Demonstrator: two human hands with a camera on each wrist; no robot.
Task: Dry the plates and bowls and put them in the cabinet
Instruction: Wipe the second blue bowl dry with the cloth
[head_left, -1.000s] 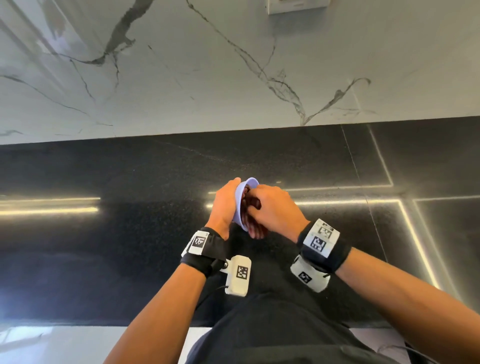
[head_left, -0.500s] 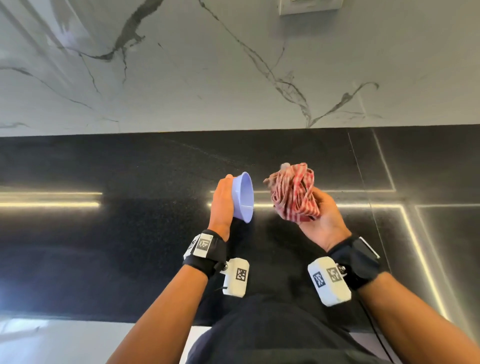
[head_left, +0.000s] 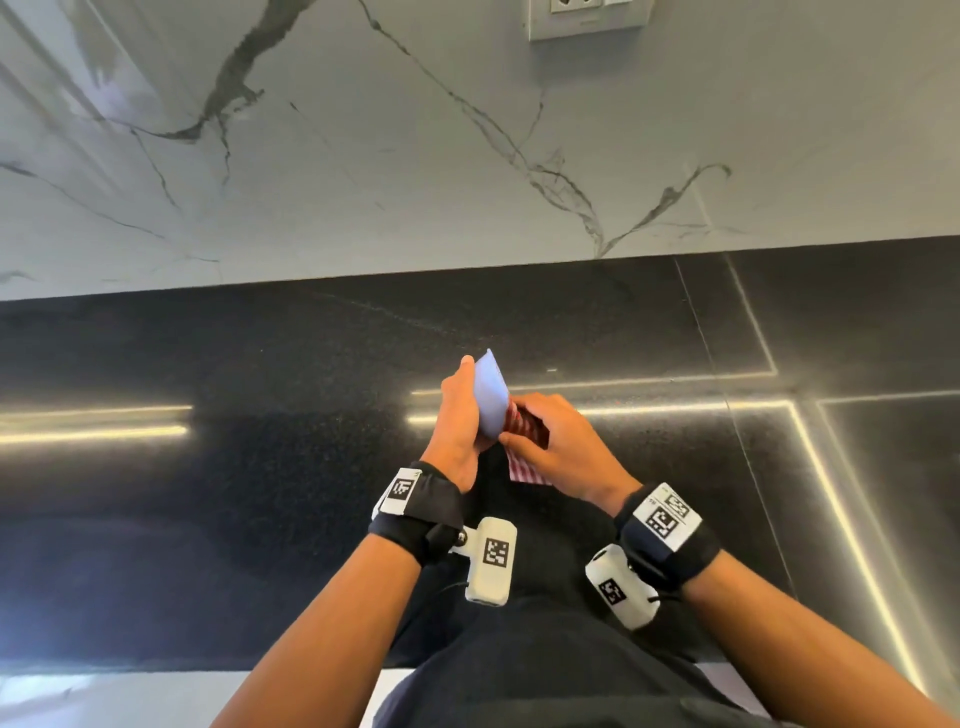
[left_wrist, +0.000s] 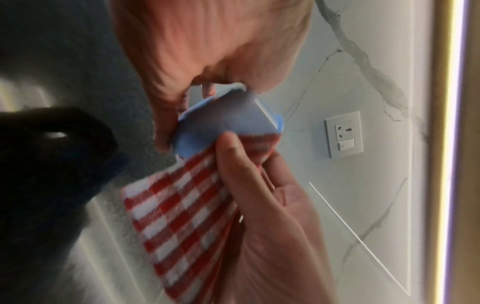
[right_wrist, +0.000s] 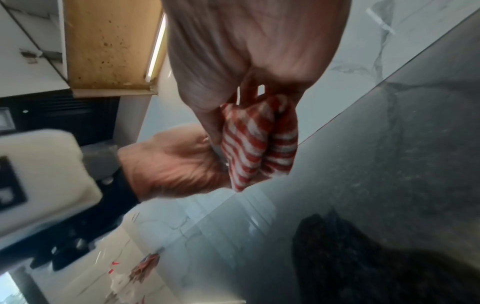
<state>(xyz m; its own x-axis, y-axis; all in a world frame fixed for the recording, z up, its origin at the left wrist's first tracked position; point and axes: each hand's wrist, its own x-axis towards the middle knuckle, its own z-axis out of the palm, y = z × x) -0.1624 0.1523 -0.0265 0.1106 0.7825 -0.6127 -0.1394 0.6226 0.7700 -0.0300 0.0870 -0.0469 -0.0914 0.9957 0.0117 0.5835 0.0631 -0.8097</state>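
Observation:
A small pale blue bowl (head_left: 490, 397) is held on its side above the black counter, gripped by my left hand (head_left: 460, 415) around its rim. My right hand (head_left: 558, 447) grips a bunched red-and-white checked cloth (head_left: 527, 441) and presses it against the bowl's outer side. In the left wrist view the blue bowl (left_wrist: 223, 127) sits between both hands with the checked cloth (left_wrist: 182, 216) hanging below it. The right wrist view shows the cloth (right_wrist: 257, 142) bunched in my right hand's fingers; the bowl is hidden there.
The black stone counter (head_left: 208, 467) runs left and right under my hands, with light strips reflected in it. A marble backsplash (head_left: 415, 156) rises behind, with a wall socket (head_left: 589, 18) at the top. A wooden cabinet underside (right_wrist: 109, 47) shows overhead.
My right hand, which had pulled away to the right with the cloth, has come back and presses the cloth against the bowl. The left hand has turned the bowl.

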